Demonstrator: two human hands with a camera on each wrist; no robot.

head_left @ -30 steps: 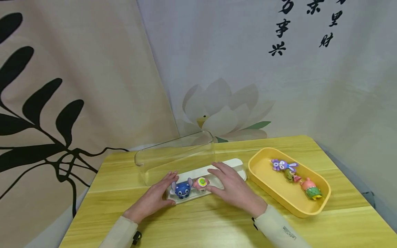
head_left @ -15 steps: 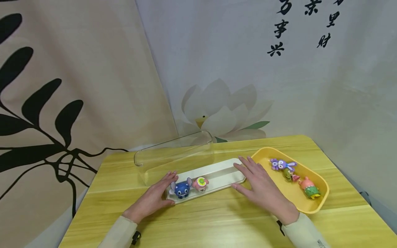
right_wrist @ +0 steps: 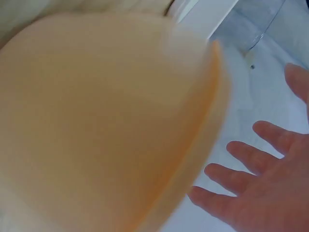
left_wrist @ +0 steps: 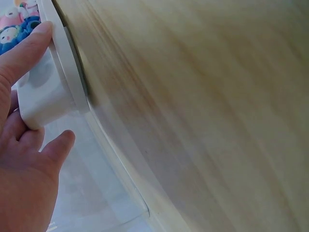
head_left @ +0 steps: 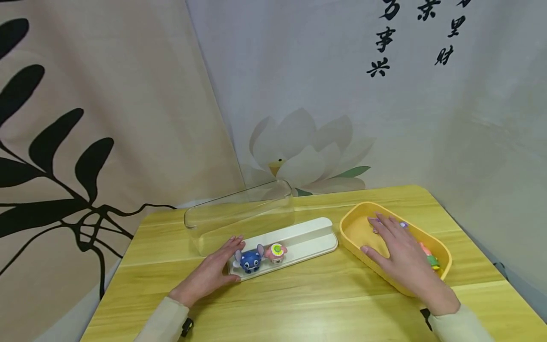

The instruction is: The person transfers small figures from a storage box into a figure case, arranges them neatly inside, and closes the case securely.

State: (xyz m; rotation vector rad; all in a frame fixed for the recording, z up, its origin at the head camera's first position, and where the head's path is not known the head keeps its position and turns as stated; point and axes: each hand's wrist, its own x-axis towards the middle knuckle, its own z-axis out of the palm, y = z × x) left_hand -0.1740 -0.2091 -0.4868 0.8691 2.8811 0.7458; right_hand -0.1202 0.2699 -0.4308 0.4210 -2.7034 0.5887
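My left hand [head_left: 209,278] grips the left end of a long white display base [head_left: 314,244], thumb at the front and fingers behind, as the left wrist view also shows. Beside that hand, a blue big-eared toy figure [head_left: 249,260] stands on the base. Touching or very near it is a pink figure [head_left: 275,253] with a round yellow-green patch on top. My right hand [head_left: 408,259] hovers over the yellow tray [head_left: 352,228] with its fingers spread and holding nothing. It partly hides the toy figures in there; a pink and green figure [head_left: 430,256] shows past it.
A clear plastic cover [head_left: 243,213] stands behind the white base, close to the left hand. The wooden table [head_left: 278,308] has its right edge beyond the tray. A printed curtain [head_left: 171,95] hangs behind the table.
My right hand has left the pink figure and moved right, past the base's right end, to over the yellow tray. The left hand and both figures on the base stay in place.
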